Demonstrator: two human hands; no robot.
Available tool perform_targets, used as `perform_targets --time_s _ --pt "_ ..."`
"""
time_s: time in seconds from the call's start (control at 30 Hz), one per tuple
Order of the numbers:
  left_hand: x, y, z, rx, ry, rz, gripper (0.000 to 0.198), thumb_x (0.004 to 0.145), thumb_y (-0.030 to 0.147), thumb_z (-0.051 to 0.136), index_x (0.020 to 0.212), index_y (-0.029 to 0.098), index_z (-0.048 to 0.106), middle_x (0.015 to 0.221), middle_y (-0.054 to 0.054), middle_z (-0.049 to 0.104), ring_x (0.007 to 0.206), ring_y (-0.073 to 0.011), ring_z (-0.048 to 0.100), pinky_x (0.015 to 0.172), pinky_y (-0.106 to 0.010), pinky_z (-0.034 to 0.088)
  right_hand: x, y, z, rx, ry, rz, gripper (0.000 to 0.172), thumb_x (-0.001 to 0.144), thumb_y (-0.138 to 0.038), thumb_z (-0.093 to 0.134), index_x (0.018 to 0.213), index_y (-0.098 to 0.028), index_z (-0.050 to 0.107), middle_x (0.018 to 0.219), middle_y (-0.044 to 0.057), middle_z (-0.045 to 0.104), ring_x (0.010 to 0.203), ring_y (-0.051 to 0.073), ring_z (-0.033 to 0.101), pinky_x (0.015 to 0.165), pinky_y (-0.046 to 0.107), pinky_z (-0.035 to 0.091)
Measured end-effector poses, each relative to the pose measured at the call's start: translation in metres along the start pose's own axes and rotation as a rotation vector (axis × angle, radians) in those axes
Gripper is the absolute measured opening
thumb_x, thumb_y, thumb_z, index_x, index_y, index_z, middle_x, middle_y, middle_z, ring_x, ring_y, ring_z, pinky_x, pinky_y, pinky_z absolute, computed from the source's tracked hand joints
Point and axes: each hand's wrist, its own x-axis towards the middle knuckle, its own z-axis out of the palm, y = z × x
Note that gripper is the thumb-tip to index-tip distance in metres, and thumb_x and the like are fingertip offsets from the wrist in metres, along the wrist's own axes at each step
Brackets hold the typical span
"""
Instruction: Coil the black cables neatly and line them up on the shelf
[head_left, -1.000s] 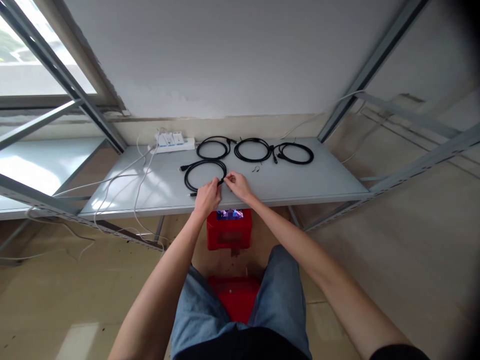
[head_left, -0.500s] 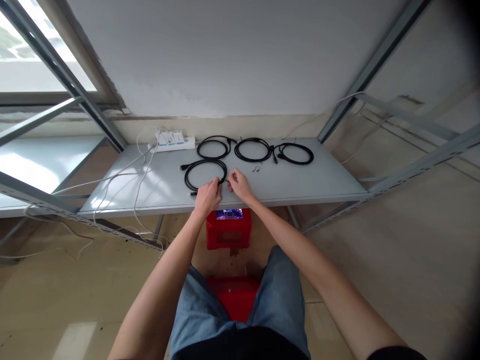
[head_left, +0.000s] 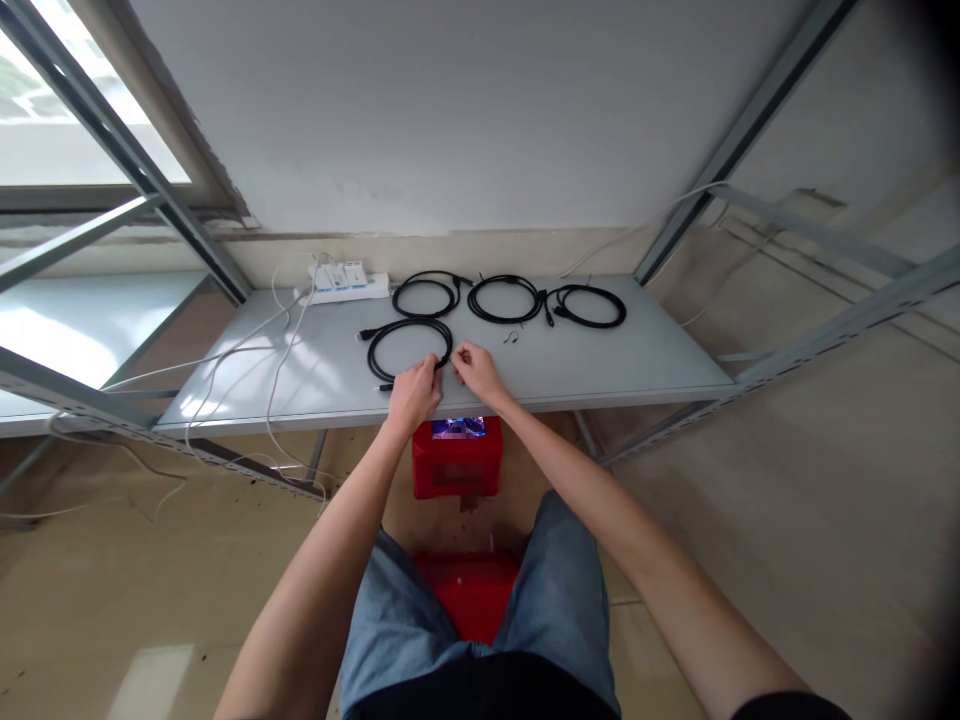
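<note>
Centrally, the left hand (head_left: 415, 393) clamps the near edge of a round black cable coil (head_left: 448, 337). Just rightward, the right hand (head_left: 475, 371) is pinched, contents unclear.

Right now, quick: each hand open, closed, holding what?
Left hand: closed, holding the nearest black cable coil.
Right hand: fingertips pinched closed by the coil's right edge; whether they hold anything cannot be told.
</note>
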Motion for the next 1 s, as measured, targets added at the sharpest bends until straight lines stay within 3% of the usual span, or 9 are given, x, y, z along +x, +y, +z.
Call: perform_targets --time_s 0.37,0.53,0.7,0.83,1.0 --pt "-0.0005 0.0023 -0.0017 -0.001 -0.008 -0.013 0.028 0.108 0.031 0.040 0.126 0.021 0.058 0.111 -0.014 0.076 0.103 -0.0305 0.072 0.086 -0.036 0.048 -0.0012 0.0004 -0.0004 -0.001 -0.009 0.021 0.019 0.090 -0.032 0.056 0.073 -0.024 0.051 0.060 -0.004 0.057 0.051 0.012 0.051 0.057 0.025 0.043" --pt "-0.0003 0.0014 -0.0004 0.008 -0.005 -0.015 0.027 0.107 0.031 0.040 0.124 0.021 0.059 0.110 -0.014 0.076 0.101 -0.0303 0.072 0.085 -0.036 0.047 -0.0023 -0.0006 -0.0005 0.019 0.024 -0.055 0.006 0.086 -0.029 0.056 0.085 -0.025 0.050 0.068 -0.005 0.059 0.058 0.014 0.055 0.060 0.025 0.045" --pt "-0.0004 0.0008 0.0003 0.007 -0.003 -0.012 0.026 0.108 0.033 0.039 0.121 0.022 0.059 0.106 -0.014 0.076 0.098 -0.0301 0.072 0.083 -0.036 0.047 -0.0042 -0.0044 -0.0022 -0.008 0.003 -0.031 0.010 0.085 -0.030 0.061 0.091 -0.026 0.053 0.074 -0.004 0.062 0.067 0.017 0.061 0.064 0.027 0.048" --pt "-0.0004 0.0015 -0.0001 0.016 -0.005 -0.018 0.027 0.108 0.034 0.038 0.121 0.022 0.059 0.107 -0.014 0.076 0.098 -0.0304 0.073 0.083 -0.036 0.047 -0.0040 -0.0024 -0.0024 -0.019 0.017 -0.038 0.014 0.086 -0.031 0.063 0.097 -0.026 0.055 0.075 -0.004 0.063 0.063 0.016 0.060 0.063 0.027 0.048" --pt "-0.0006 0.0030 -0.0015 0.027 -0.008 -0.025 0.026 0.108 0.034 0.039 0.120 0.022 0.058 0.107 -0.014 0.076 0.098 -0.0303 0.073 0.082 -0.036 0.047 -0.0019 0.0037 -0.0004 -0.044 0.017 -0.035 0.011 0.090 -0.034 0.060 0.085 -0.024 0.058 0.074 -0.002 0.063 0.057 0.014 0.057 0.061 0.027 0.047"
